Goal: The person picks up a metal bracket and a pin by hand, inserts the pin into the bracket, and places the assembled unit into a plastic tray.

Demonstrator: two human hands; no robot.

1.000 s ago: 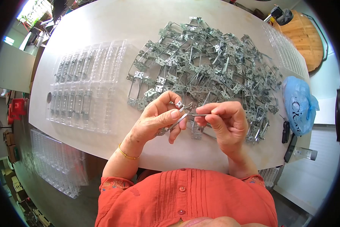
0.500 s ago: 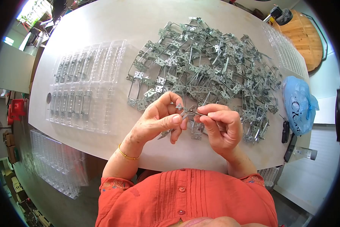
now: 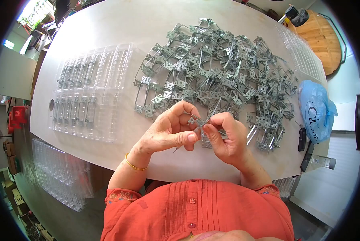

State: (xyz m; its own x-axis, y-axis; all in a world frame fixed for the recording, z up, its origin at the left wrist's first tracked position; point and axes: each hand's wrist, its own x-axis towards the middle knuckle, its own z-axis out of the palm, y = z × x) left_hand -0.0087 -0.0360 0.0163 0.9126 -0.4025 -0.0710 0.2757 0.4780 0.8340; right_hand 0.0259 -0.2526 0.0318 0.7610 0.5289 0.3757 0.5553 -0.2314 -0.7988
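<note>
I read this as the fitting step: my left hand (image 3: pixel 168 132) and right hand (image 3: pixel 227 138) both pinch one small metal bracket (image 3: pixel 200 120) just before the bracket pile (image 3: pixel 220 72), and seating it in the clear tray (image 3: pixel 89 90) calls for a leftward reach.

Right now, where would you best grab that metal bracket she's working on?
By its long thin side bars, pinched from both ends, judging by her hold: the left hand and right hand each grip one end of the metal bracket, a flat, open frame tilted above the table.
</note>
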